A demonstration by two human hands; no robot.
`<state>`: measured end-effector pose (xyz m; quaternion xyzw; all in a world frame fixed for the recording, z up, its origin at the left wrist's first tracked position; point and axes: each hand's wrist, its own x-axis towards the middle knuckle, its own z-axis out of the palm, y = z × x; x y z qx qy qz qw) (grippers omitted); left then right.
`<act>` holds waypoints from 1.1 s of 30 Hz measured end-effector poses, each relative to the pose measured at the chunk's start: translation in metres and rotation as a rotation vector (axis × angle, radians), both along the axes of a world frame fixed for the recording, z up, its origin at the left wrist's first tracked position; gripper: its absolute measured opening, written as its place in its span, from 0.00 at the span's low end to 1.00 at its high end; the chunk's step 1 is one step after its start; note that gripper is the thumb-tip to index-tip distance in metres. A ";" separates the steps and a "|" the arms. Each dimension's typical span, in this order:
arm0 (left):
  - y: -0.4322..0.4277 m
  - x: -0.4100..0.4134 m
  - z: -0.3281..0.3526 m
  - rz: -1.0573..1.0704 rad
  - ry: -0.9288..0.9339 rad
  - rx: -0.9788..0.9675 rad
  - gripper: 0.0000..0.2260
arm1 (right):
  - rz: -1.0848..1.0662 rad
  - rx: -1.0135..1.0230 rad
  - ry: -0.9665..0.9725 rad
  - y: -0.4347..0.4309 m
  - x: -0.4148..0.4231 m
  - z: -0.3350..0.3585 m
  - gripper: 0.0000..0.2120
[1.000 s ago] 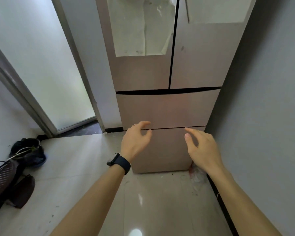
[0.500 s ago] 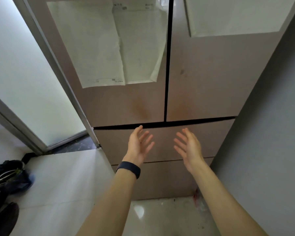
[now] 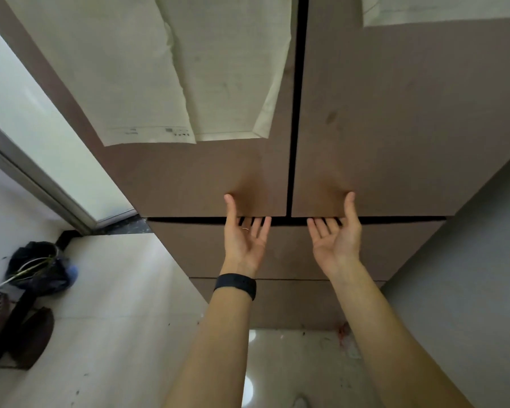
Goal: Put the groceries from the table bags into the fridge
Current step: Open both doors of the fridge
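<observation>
The brown fridge fills the view, its two upper doors closed. My left hand [image 3: 245,240], palm up and with a black band on its wrist, has its fingertips in the dark gap under the left door [image 3: 189,178], thumb lying on the door front. At the right door [image 3: 395,128] my right hand [image 3: 334,240] holds the bottom edge the same way. The fingertips of both hands are hidden in the gap. No groceries or bags from the table are in view.
Below the doors sit two closed drawers [image 3: 395,245]. Paper sheets [image 3: 147,69] hang on the left door. A grey wall [image 3: 468,275] closes in on the right. A frosted glass door [image 3: 42,128] is at the left, with a black bag [image 3: 39,269] and dark items on the tiled floor.
I have stepped closer to the fridge. Both hands rose from in front of the drawers, turned palm up, and slid their fingertips under the bottom edges of the upper doors.
</observation>
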<state>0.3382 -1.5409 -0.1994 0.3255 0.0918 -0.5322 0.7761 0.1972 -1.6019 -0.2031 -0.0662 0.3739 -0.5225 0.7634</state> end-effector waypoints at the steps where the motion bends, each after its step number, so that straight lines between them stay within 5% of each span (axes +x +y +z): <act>1: -0.002 -0.002 -0.002 0.010 -0.003 -0.009 0.42 | -0.001 -0.002 -0.022 0.000 0.001 -0.001 0.45; 7: -0.008 -0.009 -0.002 0.053 -0.018 -0.073 0.34 | -0.004 -0.055 -0.057 0.006 0.008 0.004 0.39; 12: -0.002 -0.010 -0.001 0.018 -0.069 -0.070 0.41 | -0.025 -0.079 -0.044 0.015 0.006 0.011 0.38; 17: 0.003 -0.004 -0.002 0.009 -0.048 -0.051 0.49 | -0.008 -0.090 -0.007 0.029 -0.011 0.006 0.22; 23: 0.009 -0.006 -0.003 0.011 -0.070 -0.027 0.53 | -0.005 -0.057 0.029 0.047 -0.034 0.003 0.35; 33: 0.065 0.008 -0.023 -0.035 -0.080 -0.006 0.41 | 0.008 -0.057 0.085 0.064 -0.045 0.010 0.37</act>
